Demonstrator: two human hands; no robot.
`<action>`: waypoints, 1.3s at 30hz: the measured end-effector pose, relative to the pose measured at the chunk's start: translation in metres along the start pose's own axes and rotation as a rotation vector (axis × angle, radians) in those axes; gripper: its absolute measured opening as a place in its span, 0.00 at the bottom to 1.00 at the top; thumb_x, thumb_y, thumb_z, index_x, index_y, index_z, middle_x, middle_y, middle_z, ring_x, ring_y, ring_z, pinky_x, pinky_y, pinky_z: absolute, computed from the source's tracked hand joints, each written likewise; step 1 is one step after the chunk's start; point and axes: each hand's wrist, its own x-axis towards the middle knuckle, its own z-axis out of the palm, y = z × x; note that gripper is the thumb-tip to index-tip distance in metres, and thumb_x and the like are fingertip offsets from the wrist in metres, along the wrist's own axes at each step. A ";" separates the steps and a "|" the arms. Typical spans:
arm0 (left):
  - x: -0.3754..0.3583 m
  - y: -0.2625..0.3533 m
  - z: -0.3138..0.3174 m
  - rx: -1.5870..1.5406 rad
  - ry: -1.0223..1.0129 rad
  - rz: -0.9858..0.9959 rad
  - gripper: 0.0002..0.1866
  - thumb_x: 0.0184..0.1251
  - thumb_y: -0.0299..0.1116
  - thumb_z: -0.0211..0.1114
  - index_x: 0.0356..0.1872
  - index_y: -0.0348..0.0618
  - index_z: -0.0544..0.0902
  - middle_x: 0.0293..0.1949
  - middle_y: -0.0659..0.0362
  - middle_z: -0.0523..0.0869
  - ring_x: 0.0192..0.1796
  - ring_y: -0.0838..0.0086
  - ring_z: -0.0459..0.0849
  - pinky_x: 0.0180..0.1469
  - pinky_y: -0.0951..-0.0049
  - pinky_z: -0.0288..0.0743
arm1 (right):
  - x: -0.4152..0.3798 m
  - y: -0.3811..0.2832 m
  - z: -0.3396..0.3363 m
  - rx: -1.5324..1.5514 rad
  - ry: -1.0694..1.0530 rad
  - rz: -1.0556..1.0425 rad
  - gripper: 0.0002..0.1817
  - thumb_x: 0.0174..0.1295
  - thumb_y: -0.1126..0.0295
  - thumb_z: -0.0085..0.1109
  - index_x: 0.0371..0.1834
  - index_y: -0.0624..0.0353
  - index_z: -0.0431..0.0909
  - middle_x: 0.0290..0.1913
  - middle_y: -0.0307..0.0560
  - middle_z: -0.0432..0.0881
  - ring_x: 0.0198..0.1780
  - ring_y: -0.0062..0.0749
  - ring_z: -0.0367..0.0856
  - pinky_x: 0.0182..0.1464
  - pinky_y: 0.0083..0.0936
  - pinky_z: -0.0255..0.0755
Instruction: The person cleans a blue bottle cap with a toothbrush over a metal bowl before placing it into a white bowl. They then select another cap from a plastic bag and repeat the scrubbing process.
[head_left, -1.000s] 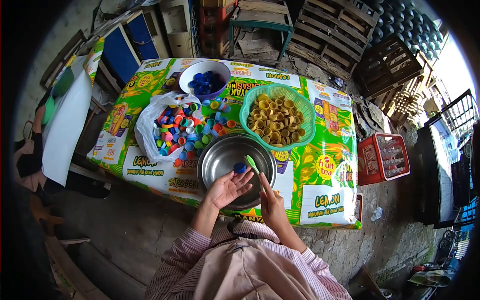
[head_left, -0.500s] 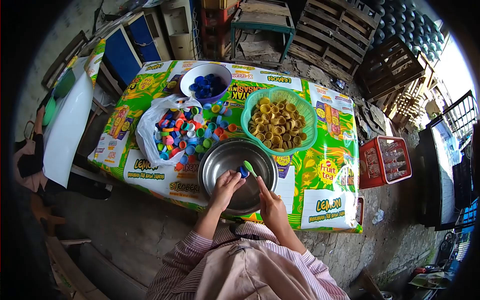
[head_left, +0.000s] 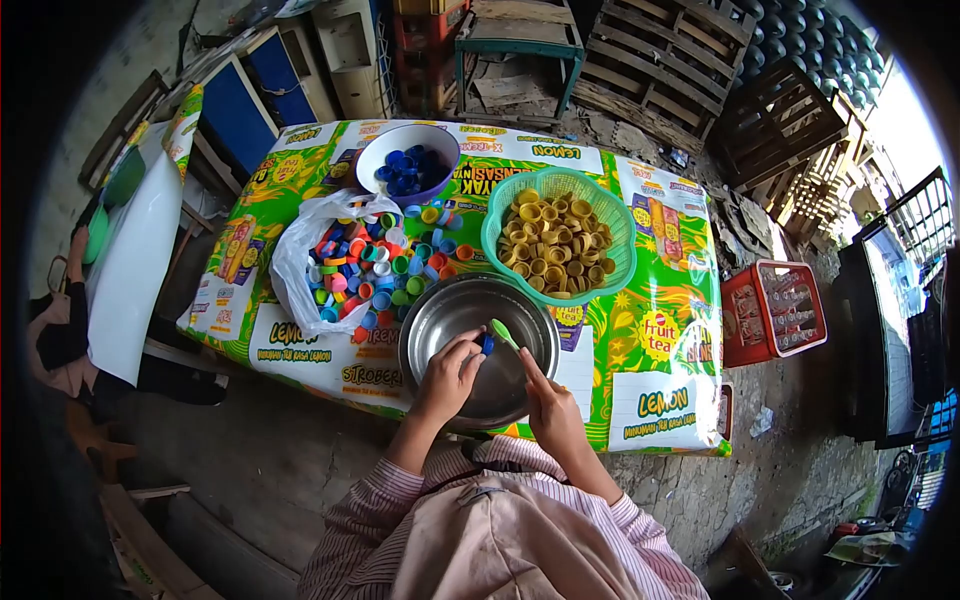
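From my end I'm watching the left hand (head_left: 447,380) pinching a blue cap (head_left: 487,344) in its fingers, over the steel bowl (head_left: 470,300), while the right hand (head_left: 553,412) is gripping a slim green tool (head_left: 504,334) that is pointing toward the cap; I'm not managing to tell whether they are touching. Beyond the left hand, mixed caps (head_left: 381,268) are spilling from a plastic bag (head_left: 293,262), with a white-and-purple bowl (head_left: 374,152) of blue caps sitting farther off. Beyond the right hand, a mint-green basket (head_left: 626,240) is holding yellowish caps (head_left: 555,245).
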 end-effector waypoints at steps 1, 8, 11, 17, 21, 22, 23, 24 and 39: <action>-0.001 -0.001 0.001 -0.002 -0.002 0.002 0.04 0.60 0.23 0.59 0.33 0.34 0.73 0.50 0.48 0.79 0.51 0.56 0.79 0.50 0.65 0.73 | 0.001 0.001 -0.003 -0.001 0.002 0.002 0.27 0.63 0.77 0.46 0.67 0.49 0.60 0.27 0.63 0.77 0.28 0.58 0.76 0.32 0.41 0.69; -0.013 -0.020 -0.002 -0.323 -0.103 -0.251 0.03 0.64 0.25 0.57 0.35 0.36 0.74 0.47 0.52 0.81 0.49 0.65 0.81 0.48 0.70 0.73 | -0.002 0.013 -0.004 0.092 0.014 -0.051 0.29 0.62 0.76 0.47 0.68 0.44 0.58 0.28 0.61 0.78 0.28 0.56 0.78 0.31 0.43 0.70; -0.015 -0.027 -0.003 -0.720 -0.122 -0.391 0.05 0.67 0.29 0.55 0.39 0.38 0.74 0.44 0.57 0.81 0.46 0.74 0.81 0.47 0.74 0.73 | -0.006 0.002 -0.010 0.144 -0.027 -0.031 0.29 0.62 0.76 0.46 0.68 0.46 0.57 0.30 0.63 0.78 0.29 0.56 0.78 0.33 0.43 0.70; -0.014 -0.026 -0.004 -1.134 -0.132 -0.637 0.11 0.68 0.32 0.53 0.49 0.43 0.73 0.47 0.55 0.80 0.48 0.74 0.79 0.47 0.75 0.73 | -0.009 -0.001 0.009 0.100 -0.046 -0.097 0.30 0.61 0.77 0.48 0.68 0.47 0.57 0.28 0.61 0.78 0.28 0.55 0.78 0.30 0.39 0.71; -0.013 -0.022 -0.003 -1.268 -0.100 -0.649 0.11 0.69 0.32 0.54 0.49 0.43 0.73 0.47 0.56 0.79 0.48 0.74 0.79 0.48 0.75 0.73 | -0.010 -0.005 0.007 0.190 -0.026 0.036 0.30 0.61 0.79 0.47 0.68 0.49 0.57 0.27 0.64 0.77 0.27 0.55 0.78 0.30 0.34 0.70; -0.012 -0.021 -0.002 -1.269 -0.098 -0.647 0.11 0.69 0.32 0.54 0.49 0.43 0.73 0.47 0.56 0.79 0.48 0.74 0.79 0.48 0.75 0.73 | -0.009 -0.005 0.006 0.204 -0.048 0.096 0.31 0.60 0.79 0.47 0.69 0.50 0.57 0.28 0.65 0.77 0.27 0.55 0.78 0.30 0.32 0.70; -0.011 -0.019 -0.001 -1.268 -0.078 -0.635 0.12 0.69 0.32 0.54 0.51 0.43 0.73 0.47 0.57 0.79 0.48 0.74 0.78 0.48 0.74 0.74 | -0.010 -0.006 0.008 0.205 -0.049 0.094 0.31 0.60 0.79 0.47 0.69 0.50 0.57 0.28 0.65 0.77 0.27 0.55 0.78 0.30 0.32 0.70; -0.011 -0.017 0.000 -1.267 -0.059 -0.625 0.13 0.68 0.32 0.54 0.52 0.43 0.73 0.47 0.58 0.79 0.48 0.74 0.78 0.49 0.74 0.74 | -0.009 -0.008 0.011 0.258 -0.015 -0.004 0.31 0.60 0.80 0.46 0.69 0.50 0.56 0.28 0.66 0.77 0.26 0.54 0.79 0.30 0.29 0.70; -0.010 -0.028 0.004 -1.447 -0.016 -0.730 0.12 0.66 0.30 0.56 0.50 0.51 0.76 0.42 0.65 0.80 0.47 0.76 0.76 0.45 0.74 0.68 | -0.013 -0.009 0.012 0.259 0.069 -0.170 0.32 0.59 0.82 0.47 0.69 0.52 0.55 0.22 0.62 0.74 0.20 0.46 0.75 0.27 0.26 0.65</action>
